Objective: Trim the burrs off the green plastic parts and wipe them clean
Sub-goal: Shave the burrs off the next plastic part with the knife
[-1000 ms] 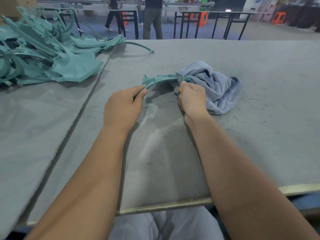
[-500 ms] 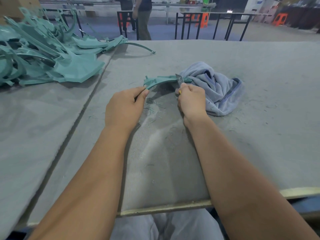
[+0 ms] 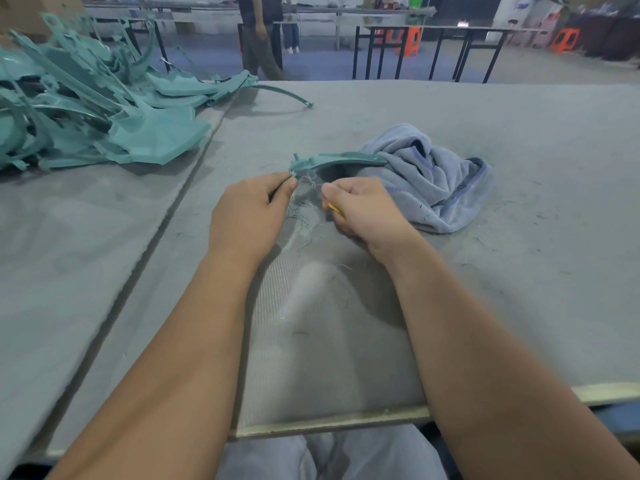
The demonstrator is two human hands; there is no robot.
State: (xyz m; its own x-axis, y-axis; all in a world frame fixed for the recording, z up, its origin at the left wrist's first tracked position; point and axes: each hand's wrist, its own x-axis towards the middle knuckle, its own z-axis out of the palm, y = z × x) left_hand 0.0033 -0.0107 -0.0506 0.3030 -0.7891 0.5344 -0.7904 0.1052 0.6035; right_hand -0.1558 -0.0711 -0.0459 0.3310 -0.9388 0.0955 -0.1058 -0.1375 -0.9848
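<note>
I see my left hand [image 3: 249, 213] at the middle of the bench [image 3: 519, 289], thumb and forefinger pinching the near end of a curved green part [image 3: 337, 160]. The part arches away toward 1 o'clock, and its far end rests against a crumpled blue cloth [image 3: 429, 181] lying at about 2 o'clock from my hands. My right hand [image 3: 363, 211] sits just beside the left, fingers curled tight round a small tool [image 3: 335, 208]; only a yellow sliver of it shows beneath the thumb, and I cannot tell where its blade is. The two hands are close but not touching, with a narrow gap between thumb tips. In that gap and just below it lie thin green shavings [image 3: 304, 216], scattered on the grey felt. Pale threads hang from the pinched end of the part.

At 10 o'clock, on the neighbouring bench panel, I see a heap of green parts [image 3: 104, 109], flat plates and long curved strips tangled together. One strip [image 3: 287, 93] reaches out from the heap toward 12 o'clock, onto my panel. A dark seam [image 3: 173, 209] runs between the panels from 11 o'clock down to 7.

Beyond the bench, at 12 o'clock, a person [image 3: 258, 39] stands among black-framed tables [image 3: 433, 46], with orange stools [image 3: 564, 39] at 1 o'clock. The far scene is blurred.
</note>
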